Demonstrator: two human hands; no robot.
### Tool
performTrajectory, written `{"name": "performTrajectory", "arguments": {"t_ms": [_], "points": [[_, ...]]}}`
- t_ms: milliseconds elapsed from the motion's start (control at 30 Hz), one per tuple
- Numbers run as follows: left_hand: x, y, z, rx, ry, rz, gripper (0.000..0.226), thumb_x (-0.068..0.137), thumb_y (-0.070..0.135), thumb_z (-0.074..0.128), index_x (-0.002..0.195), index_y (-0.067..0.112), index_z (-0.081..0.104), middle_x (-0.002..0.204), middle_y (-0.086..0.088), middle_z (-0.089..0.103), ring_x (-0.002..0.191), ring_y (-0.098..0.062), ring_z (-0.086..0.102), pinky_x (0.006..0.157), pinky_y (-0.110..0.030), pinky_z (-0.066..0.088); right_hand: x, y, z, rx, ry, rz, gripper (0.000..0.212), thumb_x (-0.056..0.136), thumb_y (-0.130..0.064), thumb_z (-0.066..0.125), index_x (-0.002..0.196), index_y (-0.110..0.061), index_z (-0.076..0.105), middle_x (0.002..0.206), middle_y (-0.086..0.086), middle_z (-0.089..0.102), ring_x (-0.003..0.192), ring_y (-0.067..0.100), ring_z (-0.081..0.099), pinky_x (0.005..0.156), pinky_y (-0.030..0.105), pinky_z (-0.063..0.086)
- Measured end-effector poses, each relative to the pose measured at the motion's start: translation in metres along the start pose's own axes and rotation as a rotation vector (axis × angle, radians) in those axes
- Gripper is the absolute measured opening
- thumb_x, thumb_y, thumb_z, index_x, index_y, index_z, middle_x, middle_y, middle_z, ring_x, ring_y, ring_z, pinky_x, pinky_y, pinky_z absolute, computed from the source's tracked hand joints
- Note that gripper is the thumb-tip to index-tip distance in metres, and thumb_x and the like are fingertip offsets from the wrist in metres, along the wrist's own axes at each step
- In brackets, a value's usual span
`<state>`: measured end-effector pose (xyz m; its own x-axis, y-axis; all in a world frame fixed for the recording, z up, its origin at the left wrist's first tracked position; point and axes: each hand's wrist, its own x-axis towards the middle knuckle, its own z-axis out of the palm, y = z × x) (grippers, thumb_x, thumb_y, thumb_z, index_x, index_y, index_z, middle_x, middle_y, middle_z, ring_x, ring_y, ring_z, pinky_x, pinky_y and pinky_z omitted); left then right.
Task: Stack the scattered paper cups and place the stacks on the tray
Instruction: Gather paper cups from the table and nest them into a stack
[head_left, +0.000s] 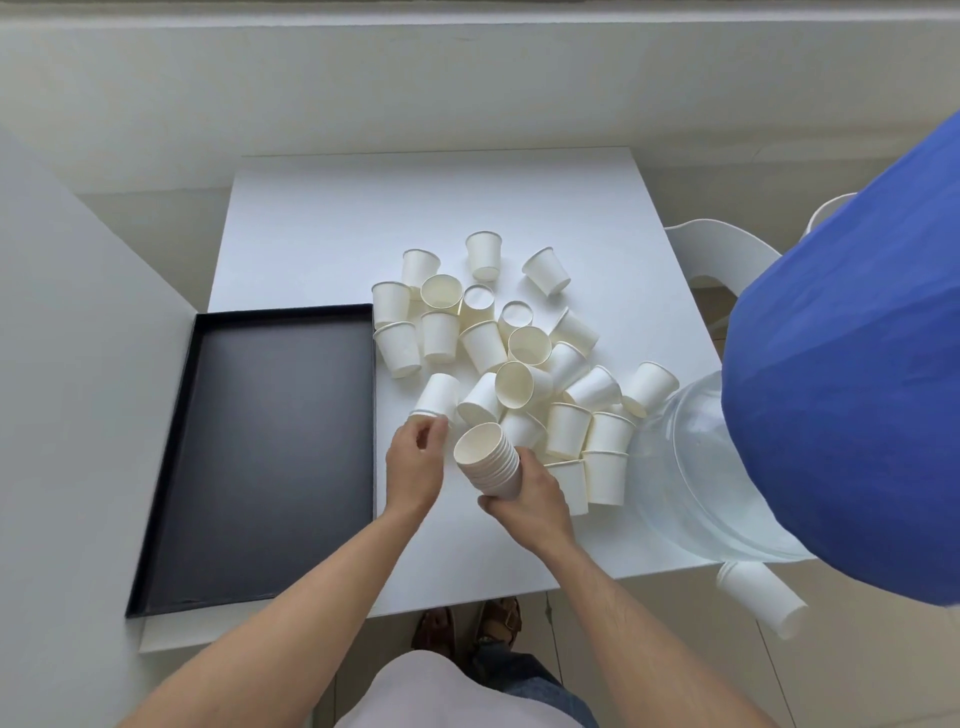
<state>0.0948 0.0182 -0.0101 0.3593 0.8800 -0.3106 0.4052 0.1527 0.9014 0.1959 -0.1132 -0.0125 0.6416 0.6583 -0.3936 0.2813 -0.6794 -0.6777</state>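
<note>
White table (322, 218) under me: my right hand (535, 501) grips a tilted stack of cups (488, 460); my left hand (415, 467) seems to pinch one upturned cup (436, 397). Left lies the black tray (270, 447); beyond, scattered cups (519, 338).

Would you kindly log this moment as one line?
right hand: holds nested white paper cup stack | left hand: touching loose white paper cup | black rectangular tray: no cups

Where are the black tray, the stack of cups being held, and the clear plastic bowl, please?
black tray (270, 312): head view, on its far rim.
stack of cups (493, 460): head view, on the nested rims.
clear plastic bowl (691, 467): head view, on its transparent wall.
</note>
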Motion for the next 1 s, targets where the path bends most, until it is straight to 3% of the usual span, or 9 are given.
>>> {"name": "performTrajectory", "arguments": {"t_ms": [67,133,200,333,467,567,733,867,1000], "points": [[0.014,-0.005,0.001,-0.011,-0.009,-0.295,0.039,0.092,0.053,0.051,0.086,0.016,0.06,0.09,-0.001,0.062,0.077,-0.02,0.053,0.066,-0.03,0.042,-0.003,0.003,-0.001,-0.001,0.003,0.009,0.055,0.066,-0.039,0.076,0.112,-0.035,0.048,0.101,-0.015,0.061,0.093,0.015,0.058,0.07,0.034,0.047],[0.026,-0.01,0.003,-0.054,-0.054,-0.455,0.044,0.09,0.057,0.053,0.088,0.014,0.059,0.09,-0.005,0.059,0.077,-0.021,0.052,0.073,-0.036,0.048,-0.005,0.006,-0.002,-0.004,0.012,0.012,0.056,0.067,-0.039,0.077,0.114,-0.034,0.048,0.102,-0.014,0.061,0.093,0.015,0.058,0.07,0.034,0.047],[0.036,-0.01,0.008,-0.133,-0.051,-0.525,0.04,0.089,0.057,0.057,0.088,0.016,0.059,0.092,-0.003,0.06,0.082,-0.022,0.053,0.08,-0.037,0.05,-0.007,0.009,-0.003,-0.007,0.021,0.015,0.056,0.067,-0.039,0.077,0.116,-0.033,0.049,0.103,-0.014,0.06,0.094,0.015,0.058,0.071,0.035,0.048],[0.051,-0.006,0.017,-0.251,0.036,-0.593,0.034,0.088,0.047,0.065,0.087,0.014,0.059,0.08,-0.003,0.059,0.073,-0.021,0.052,0.071,-0.032,0.046,-0.011,0.015,-0.006,-0.014,0.026,0.022,0.055,0.067,-0.038,0.077,0.114,-0.031,0.05,0.104,-0.014,0.06,0.094,0.015,0.058,0.072,0.035,0.05],[0.063,-0.004,0.015,-0.3,0.1,-0.608,0.019,0.091,0.028,0.065,0.1,0.011,0.06,0.093,-0.006,0.061,0.079,-0.024,0.053,0.07,-0.031,0.043,-0.012,0.021,-0.011,-0.021,0.028,0.043,0.054,0.067,-0.039,0.075,0.115,-0.033,0.05,0.105,-0.015,0.06,0.094,0.014,0.058,0.07,0.033,0.046],[0.062,0.004,0.007,-0.239,0.165,-0.507,0.013,0.09,0.022,0.057,0.099,0.013,0.058,0.094,-0.005,0.056,0.079,-0.025,0.048,0.061,-0.026,0.037,-0.011,0.022,-0.013,-0.026,0.028,0.056,0.055,0.067,-0.04,0.075,0.116,-0.034,0.049,0.105,-0.015,0.061,0.093,0.014,0.058,0.069,0.032,0.044],[0.039,0.021,-0.013,-0.051,0.182,-0.105,0.009,0.086,0.027,0.048,0.077,0.026,0.051,0.081,0.008,0.056,0.078,-0.017,0.052,0.058,-0.028,0.038,-0.004,0.015,-0.011,-0.05,0.014,0.058,0.055,0.068,-0.041,0.075,0.115,-0.034,0.048,0.104,-0.015,0.06,0.092,0.014,0.058,0.066,0.031,0.042],[0.025,0.032,-0.023,-0.024,0.055,0.136,0.013,0.087,0.03,0.048,0.081,0.028,0.059,0.075,0.009,0.059,0.07,-0.007,0.051,0.06,-0.026,0.041,0.001,0.01,-0.007,-0.072,0.016,0.056,0.055,0.067,-0.041,0.074,0.115,-0.034,0.047,0.105,-0.012,0.06,0.093,0.017,0.057,0.069,0.033,0.045],[0.016,0.035,-0.021,-0.008,-0.135,0.251,0.018,0.087,0.029,0.048,0.088,0.024,0.065,0.08,0.003,0.064,0.074,-0.009,0.053,0.065,-0.026,0.041,0.006,0.003,-0.005,-0.09,0.019,0.03,0.053,0.068,-0.039,0.074,0.114,-0.035,0.047,0.103,-0.013,0.058,0.092,0.017,0.056,0.068,0.034,0.044]]}}
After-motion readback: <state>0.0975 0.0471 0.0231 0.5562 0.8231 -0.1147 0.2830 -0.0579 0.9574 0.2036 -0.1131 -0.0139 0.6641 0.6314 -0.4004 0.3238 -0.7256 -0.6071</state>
